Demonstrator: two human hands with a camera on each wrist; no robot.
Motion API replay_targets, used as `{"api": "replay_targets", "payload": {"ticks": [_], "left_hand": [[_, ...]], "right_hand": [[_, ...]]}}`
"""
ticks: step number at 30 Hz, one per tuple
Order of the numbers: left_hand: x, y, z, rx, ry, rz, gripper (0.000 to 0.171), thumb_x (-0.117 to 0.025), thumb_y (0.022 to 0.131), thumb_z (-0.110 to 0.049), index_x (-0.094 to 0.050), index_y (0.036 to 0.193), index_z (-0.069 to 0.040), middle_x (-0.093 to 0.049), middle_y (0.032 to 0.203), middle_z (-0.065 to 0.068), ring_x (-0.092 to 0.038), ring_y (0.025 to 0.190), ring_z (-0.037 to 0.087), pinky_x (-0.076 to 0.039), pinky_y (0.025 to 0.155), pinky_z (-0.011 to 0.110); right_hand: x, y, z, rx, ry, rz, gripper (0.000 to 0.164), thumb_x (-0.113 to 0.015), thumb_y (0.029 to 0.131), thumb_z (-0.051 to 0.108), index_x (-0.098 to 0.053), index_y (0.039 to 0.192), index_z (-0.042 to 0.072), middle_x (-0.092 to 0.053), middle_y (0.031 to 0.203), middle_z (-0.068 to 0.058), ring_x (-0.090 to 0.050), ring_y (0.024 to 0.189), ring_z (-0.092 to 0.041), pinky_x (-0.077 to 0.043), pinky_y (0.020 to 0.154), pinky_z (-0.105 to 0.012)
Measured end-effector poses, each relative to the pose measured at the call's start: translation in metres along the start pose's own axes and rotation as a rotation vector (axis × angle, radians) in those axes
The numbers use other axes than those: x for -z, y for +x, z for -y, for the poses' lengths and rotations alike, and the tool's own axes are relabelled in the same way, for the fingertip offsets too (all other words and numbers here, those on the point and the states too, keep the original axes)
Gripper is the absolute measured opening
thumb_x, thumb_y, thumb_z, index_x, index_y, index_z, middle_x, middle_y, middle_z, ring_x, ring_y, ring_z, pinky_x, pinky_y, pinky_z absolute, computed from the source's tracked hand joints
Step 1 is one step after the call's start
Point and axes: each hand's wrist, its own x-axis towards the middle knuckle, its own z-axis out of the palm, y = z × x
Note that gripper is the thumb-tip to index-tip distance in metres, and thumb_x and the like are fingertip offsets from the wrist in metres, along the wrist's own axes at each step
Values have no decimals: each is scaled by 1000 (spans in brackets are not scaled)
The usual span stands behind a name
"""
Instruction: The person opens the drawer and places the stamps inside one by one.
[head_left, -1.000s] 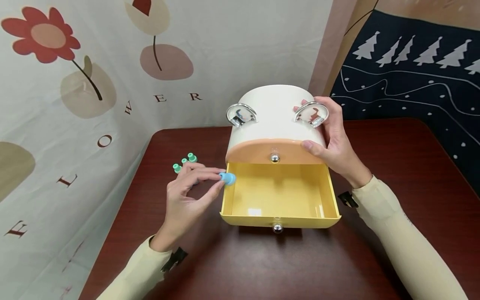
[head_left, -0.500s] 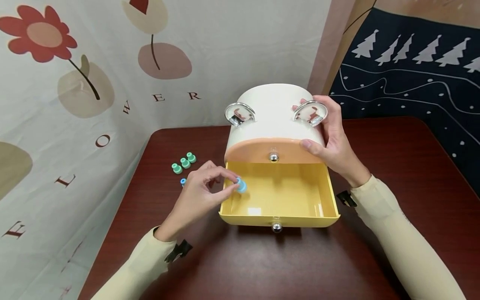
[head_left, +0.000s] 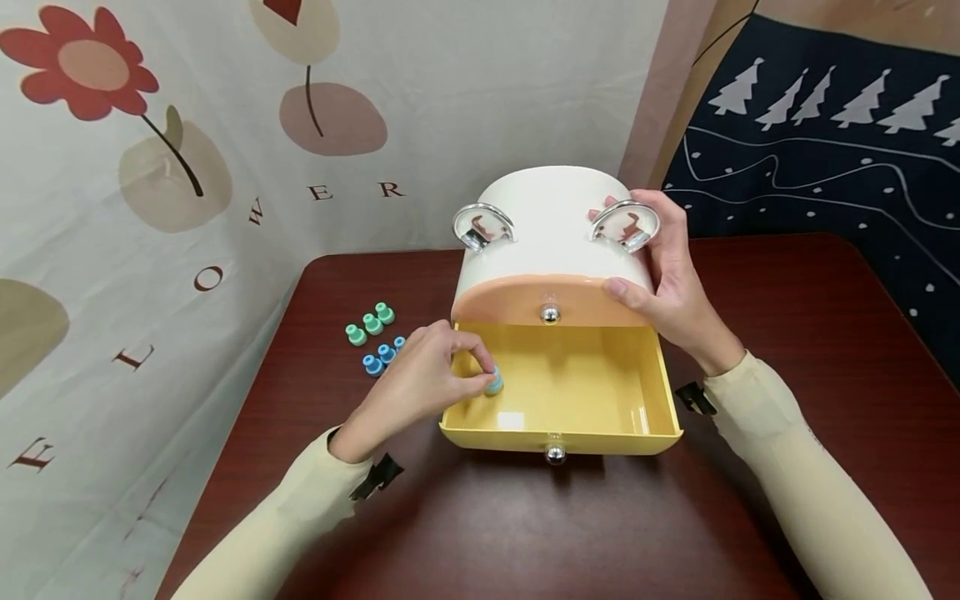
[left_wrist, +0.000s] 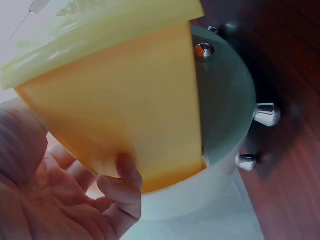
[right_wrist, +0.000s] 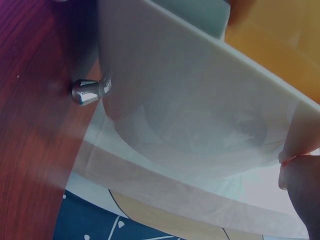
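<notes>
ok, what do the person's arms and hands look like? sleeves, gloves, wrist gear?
Left hand and right hand: bare, no gloves. Left sleeve and right sleeve: plain pale cream, reaching the wrists. Small black piece at each wrist; can't tell what.

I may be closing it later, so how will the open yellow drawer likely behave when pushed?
The yellow drawer is probably stiff, as its walls stand straight. Its glossy surface suggests it may slide fairly smoothly. Pressed down, it could tip the white box forward, since it juts out past the front.
</notes>
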Motion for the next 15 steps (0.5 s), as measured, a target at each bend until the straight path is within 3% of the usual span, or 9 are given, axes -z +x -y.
{"api": "replay_targets", "payload": {"ticks": [8,15], "left_hand": [[0,5,-3,-19,64,26,16,-93,86,-17,-80,79,-22,-62,66,-13,-48,78,20,-43,67,38],[-1,-1,3,-47,11,-19,13,-93,88,-20,-85,97,-19,-65,73,-12,-48,72,16,-43,65,36]], "right_hand": [[-1,2,3,11,-5,-9,86,-67,86,-1,-27,160,16,-49,157,-18,-46,150,-30,-32,126,-38],[-3,0,0,11,6,-10,85,-66,86,-2,-28,160,16,-48,158,-19,-45,150,-30,-31,126,-38]]}}
